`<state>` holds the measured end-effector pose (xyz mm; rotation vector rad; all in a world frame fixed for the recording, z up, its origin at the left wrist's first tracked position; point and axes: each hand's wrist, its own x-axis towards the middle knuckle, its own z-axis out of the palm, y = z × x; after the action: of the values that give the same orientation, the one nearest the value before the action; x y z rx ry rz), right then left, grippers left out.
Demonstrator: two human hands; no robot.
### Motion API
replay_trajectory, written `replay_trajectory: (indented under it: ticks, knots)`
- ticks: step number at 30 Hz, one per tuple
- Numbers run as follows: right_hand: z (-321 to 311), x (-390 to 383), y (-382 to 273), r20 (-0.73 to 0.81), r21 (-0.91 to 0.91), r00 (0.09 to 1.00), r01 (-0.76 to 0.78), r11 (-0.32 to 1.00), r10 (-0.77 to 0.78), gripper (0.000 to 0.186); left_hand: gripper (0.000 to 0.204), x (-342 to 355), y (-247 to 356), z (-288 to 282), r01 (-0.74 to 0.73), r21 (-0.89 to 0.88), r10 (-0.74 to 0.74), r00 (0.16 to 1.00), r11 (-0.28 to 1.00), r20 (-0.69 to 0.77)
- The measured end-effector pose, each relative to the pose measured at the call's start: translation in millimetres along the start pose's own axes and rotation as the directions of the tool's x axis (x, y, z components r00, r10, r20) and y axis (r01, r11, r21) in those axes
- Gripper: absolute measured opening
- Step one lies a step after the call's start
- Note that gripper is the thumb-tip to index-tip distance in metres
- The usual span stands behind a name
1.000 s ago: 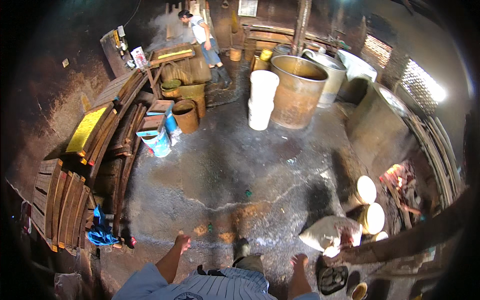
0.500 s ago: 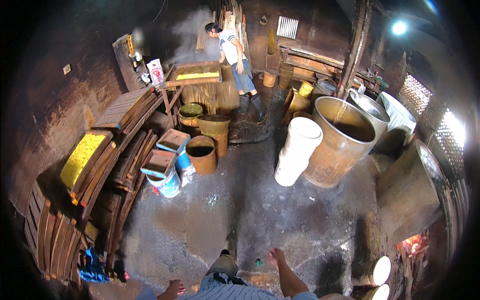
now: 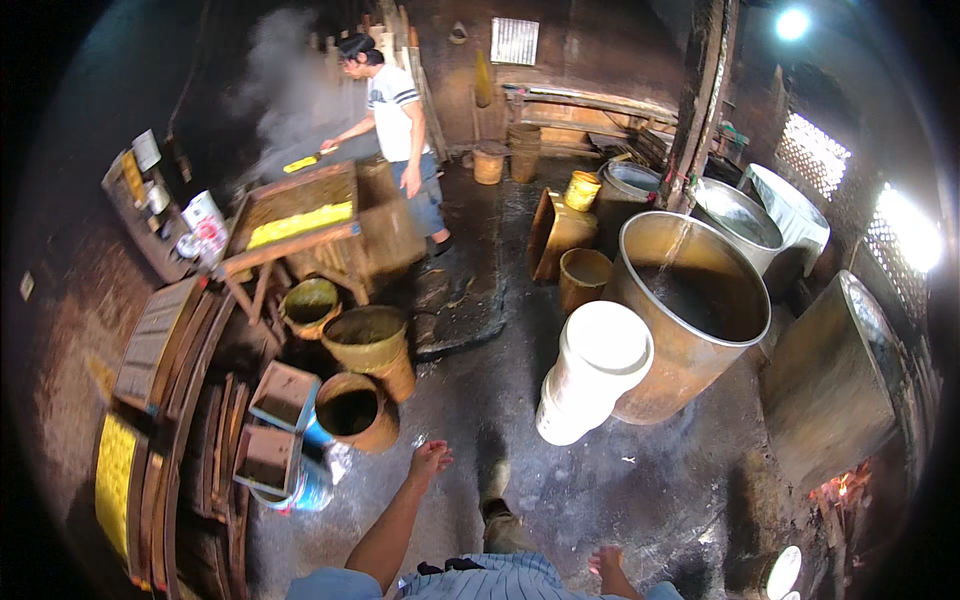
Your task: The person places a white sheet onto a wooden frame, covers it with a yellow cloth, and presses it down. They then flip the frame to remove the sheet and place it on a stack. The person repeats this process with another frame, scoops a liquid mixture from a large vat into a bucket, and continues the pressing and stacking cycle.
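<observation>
My left hand [image 3: 430,460] swings forward over the wet floor with fingers loosely apart and nothing in them. It is nearest a rusty bucket [image 3: 350,412] on its left; white stacked buckets [image 3: 590,360] stand ahead to the right. Low at the lower edge, my right hand [image 3: 607,562] is empty, fingers apart. Blue-and-white buckets [image 3: 305,485] topped by wooden boxes [image 3: 265,455] stand at lower left, beside more rusty and yellowish containers [image 3: 365,335].
A co-worker [image 3: 398,120] holds a tool with yellow material in steam beside a wooden tray table [image 3: 288,200]. Large metal drums [image 3: 690,380] surround a post [image 3: 700,100] at right. Stacked wooden trays [image 3: 150,340] line the left; a fire [image 3: 845,488] glows at lower right.
I have moved forward, so the buckets are closer. My left hand has swung forward and my right hand back. The co-worker now holds a tool out to the left over the steam.
</observation>
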<state>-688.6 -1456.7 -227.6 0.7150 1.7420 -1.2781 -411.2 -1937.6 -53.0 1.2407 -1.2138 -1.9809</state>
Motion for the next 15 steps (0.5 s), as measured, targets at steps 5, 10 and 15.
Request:
replay_trajectory:
  ticks: [5,10,15]
  knots:
    - [279.0,-27.9,-181.3,0.299,-0.079,0.928,0.258,0.963,-0.224,0.024,0.016,127.1,1.3,-83.2,0.339,0.292,-0.286,0.935,0.895,-0.208]
    - [451.9,-55.4,-395.8,0.519,-0.084,0.733,0.555,0.828,-0.439,0.027,0.018,202.6,22.7,-106.3,0.578,0.124,-0.496,0.776,0.807,-0.389]
    - [603.4,-61.6,-583.6,0.603,0.152,0.581,0.589,0.794,-0.547,0.022,0.024,318.4,66.8,-129.2,0.682,0.041,-0.594,0.663,0.73,-0.455]
